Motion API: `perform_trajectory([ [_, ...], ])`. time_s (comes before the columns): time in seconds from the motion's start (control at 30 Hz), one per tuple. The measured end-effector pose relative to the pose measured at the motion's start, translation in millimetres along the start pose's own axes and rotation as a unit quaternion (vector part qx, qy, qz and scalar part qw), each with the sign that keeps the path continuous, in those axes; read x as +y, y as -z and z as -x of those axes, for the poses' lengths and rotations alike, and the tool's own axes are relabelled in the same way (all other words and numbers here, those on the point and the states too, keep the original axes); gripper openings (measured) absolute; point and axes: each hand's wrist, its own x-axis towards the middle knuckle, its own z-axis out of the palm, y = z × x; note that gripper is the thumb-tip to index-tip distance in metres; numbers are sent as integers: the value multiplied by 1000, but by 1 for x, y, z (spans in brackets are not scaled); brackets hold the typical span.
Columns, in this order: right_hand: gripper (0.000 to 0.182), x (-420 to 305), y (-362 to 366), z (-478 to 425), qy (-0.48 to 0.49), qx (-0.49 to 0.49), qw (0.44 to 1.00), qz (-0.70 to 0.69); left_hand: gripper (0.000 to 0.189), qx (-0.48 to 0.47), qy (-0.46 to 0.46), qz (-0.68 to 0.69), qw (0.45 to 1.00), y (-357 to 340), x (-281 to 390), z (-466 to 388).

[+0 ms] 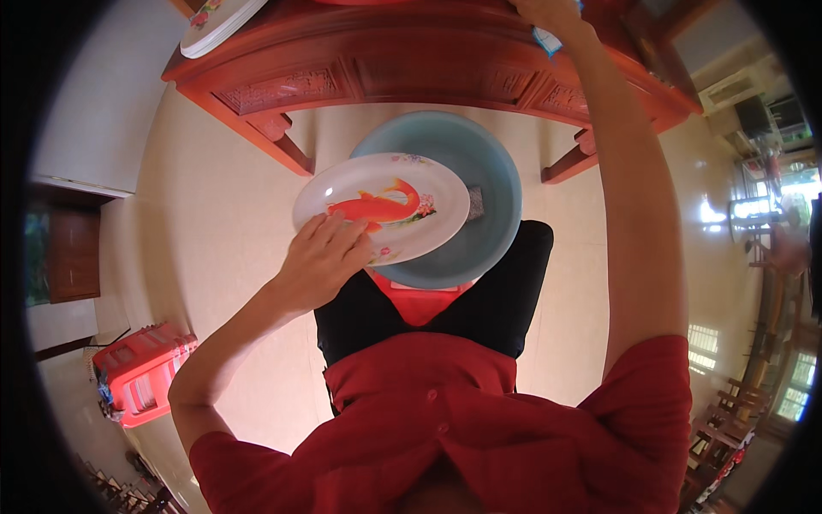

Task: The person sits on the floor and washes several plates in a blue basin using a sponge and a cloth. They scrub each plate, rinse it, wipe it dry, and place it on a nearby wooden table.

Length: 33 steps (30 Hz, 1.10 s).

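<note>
An oval white plate (pixel 443 186) with a printed goldfish and flowers is held tilted over the left part of a blue-green plastic basin (pixel 498 167). My left hand (pixel 331 254) grips its near left rim, with the fingers spread over the painted face and the thumb hidden. Inside the basin, a small grey textured piece (pixel 475 203) shows past the plate's right edge. My right hand (pixel 555 14) reaches to the far table and is partly cut off by the top of the view. By its wrist lies a blue-and-white cloth or packet (pixel 547 41); whether the fingers hold it is hidden.
A carved reddish wooden table (pixel 437 74) stands ahead, its legs on both sides of the basin. Stacked plates (pixel 218 29) sit at its left end. A red plastic stool-like object (pixel 144 379) lies on the floor at left. Wooden furniture (pixel 719 430) stands far right.
</note>
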Motion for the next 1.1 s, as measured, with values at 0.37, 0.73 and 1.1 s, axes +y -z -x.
perform_trajectory([
  [0.37,42,-57,-32,148,60,61,988,-126,22,12,-11,-32,999,-45,2,-3],
  [0.73,36,-107,-105,297,-477,-249,383,-751,54,50,75,2,996,-30,-10,-2],
  [1.1,31,-106,-109,286,-394,-255,576,-670,43,248,503,751,347,-55,0,4],
])
